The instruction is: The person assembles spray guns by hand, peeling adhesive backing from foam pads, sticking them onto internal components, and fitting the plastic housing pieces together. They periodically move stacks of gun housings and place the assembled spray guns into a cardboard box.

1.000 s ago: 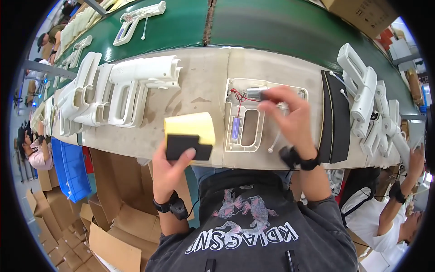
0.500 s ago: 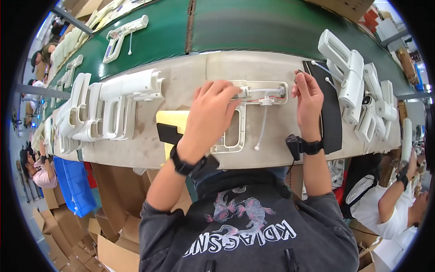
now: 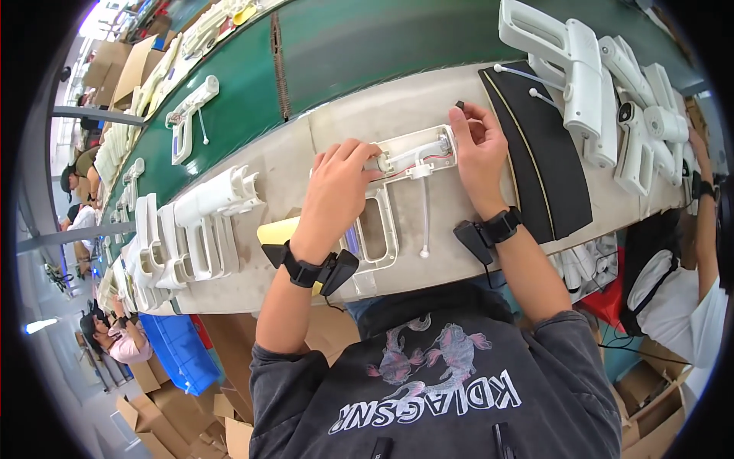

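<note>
The left hand [image 3: 335,187] partly hides the white shell [image 3: 413,143]; the right hand [image 3: 482,151] holds an unidentifiably small dark piece [image 3: 460,104].

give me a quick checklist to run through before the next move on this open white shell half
1. White shell half lying with its inside facing up: ok.
2. Small dark piece held at the fingertips of the right hand: ok.
3. Left hand clear of the shell: not ok, it covers the left end.
4. Purple battery cell in the handle: ok, though partly hidden by the left forearm.
5. Red wire fully inside the shell: cannot tell, the left hand hides part of that area.
6. Ball-tipped white tube tucked inside: not ok, it sticks out toward the person.
</note>
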`<action>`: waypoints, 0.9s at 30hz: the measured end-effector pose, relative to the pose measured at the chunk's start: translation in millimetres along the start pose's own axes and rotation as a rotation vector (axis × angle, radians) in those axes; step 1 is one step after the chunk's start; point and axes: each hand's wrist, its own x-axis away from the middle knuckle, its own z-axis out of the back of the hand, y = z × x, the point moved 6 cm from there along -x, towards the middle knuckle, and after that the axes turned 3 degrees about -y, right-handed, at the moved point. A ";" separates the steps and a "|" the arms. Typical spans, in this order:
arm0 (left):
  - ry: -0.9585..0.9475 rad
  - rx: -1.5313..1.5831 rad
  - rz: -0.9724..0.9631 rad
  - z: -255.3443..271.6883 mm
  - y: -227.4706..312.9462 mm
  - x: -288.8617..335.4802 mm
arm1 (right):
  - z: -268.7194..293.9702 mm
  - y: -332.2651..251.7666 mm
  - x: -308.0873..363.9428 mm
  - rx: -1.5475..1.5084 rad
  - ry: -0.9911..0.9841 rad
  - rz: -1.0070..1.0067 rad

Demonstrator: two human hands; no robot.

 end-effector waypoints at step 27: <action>0.396 0.066 0.879 48.7 -61.6 224.3 | -105.8 -67.0 38.9 0.713 -0.845 0.669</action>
